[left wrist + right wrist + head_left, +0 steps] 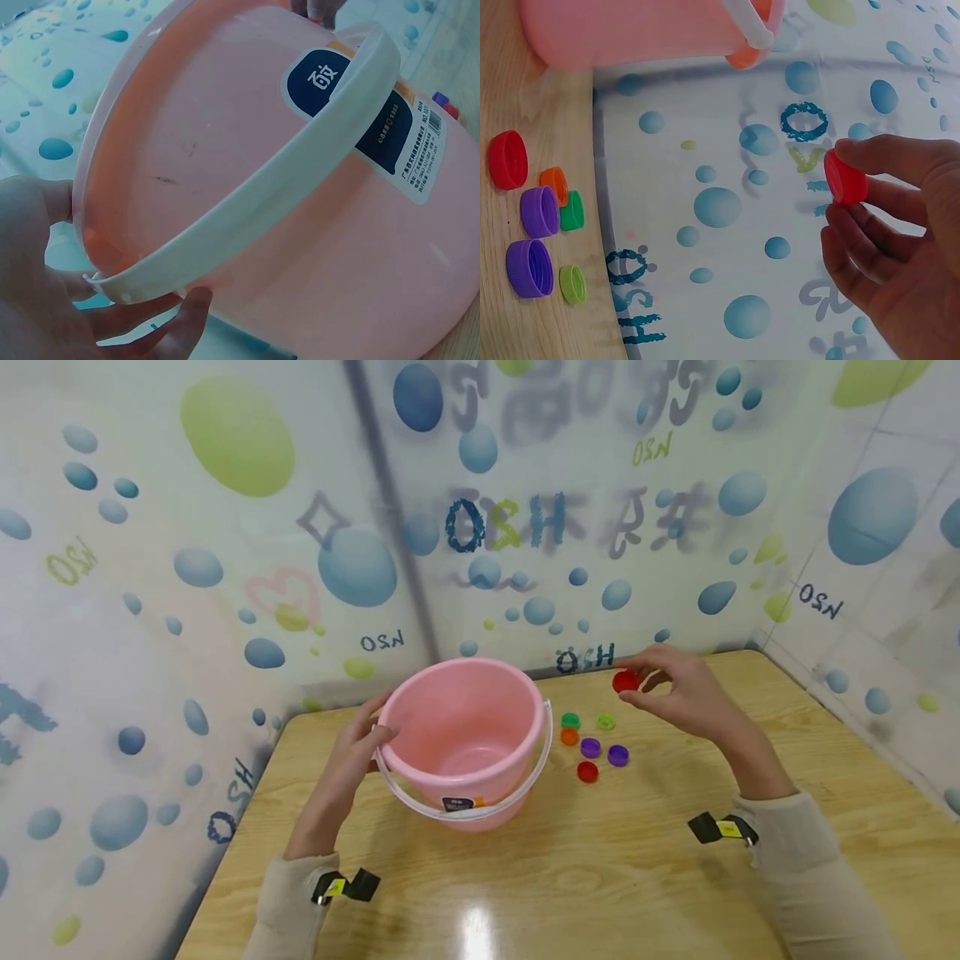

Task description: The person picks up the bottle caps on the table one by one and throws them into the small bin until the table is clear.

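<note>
A pink bucket (450,702) stands open-topped at the middle of the table, its white handle (463,814) hanging down across the front. My left hand (347,760) grips the left side of its rim, thumb at the rim's inner edge and fingers spread along the outside. Between thumb and fingers of my right hand (678,689) a red bottle cap (846,178) is pinched, held up above the table to the right of the bucket. Under and left of that hand lie another red cap (587,772), two purple caps (590,747), an orange cap (569,737), a green cap (570,720) and a light green cap (606,722).
The wooden table (600,877) meets a wall sheet (487,618) printed with blue and green drops behind the bucket. A label (394,131) is stuck on the bucket's outside. Another wall (870,635) borders the table at the right.
</note>
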The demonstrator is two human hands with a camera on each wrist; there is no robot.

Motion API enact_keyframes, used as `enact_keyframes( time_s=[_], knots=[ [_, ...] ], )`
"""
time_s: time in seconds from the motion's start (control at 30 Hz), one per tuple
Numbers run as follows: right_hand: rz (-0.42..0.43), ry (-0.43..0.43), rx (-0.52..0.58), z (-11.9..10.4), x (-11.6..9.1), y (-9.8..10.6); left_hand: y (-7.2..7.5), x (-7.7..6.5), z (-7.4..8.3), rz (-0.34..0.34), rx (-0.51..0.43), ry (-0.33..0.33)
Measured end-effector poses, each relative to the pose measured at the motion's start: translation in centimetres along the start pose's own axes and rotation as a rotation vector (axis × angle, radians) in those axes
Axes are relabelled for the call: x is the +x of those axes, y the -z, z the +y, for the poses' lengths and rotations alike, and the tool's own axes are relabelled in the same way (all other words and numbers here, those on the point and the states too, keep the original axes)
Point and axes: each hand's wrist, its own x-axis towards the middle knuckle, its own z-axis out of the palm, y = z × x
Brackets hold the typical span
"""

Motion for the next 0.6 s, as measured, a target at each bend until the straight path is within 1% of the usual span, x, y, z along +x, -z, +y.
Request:
enact_keyframes(
  time_s=[0.2,0.4,0.6],
  knots=[
    [-0.012,0.002,-0.007,-0.2,0.2,-0.3,0.0,-0.2,-0.1,-0.002,-0.003,-0.008],
    [-0.034,0.014,-0.038,-0.1,0.7,-0.3,0.0,-0.1,-0.1,0.002,0.001,-0.011],
    [-0.032,0.012,-0.037,-0.6,1.6,0.4,0.1,0.0,-0.1,0.003,0.009,0.004]
  ],
)
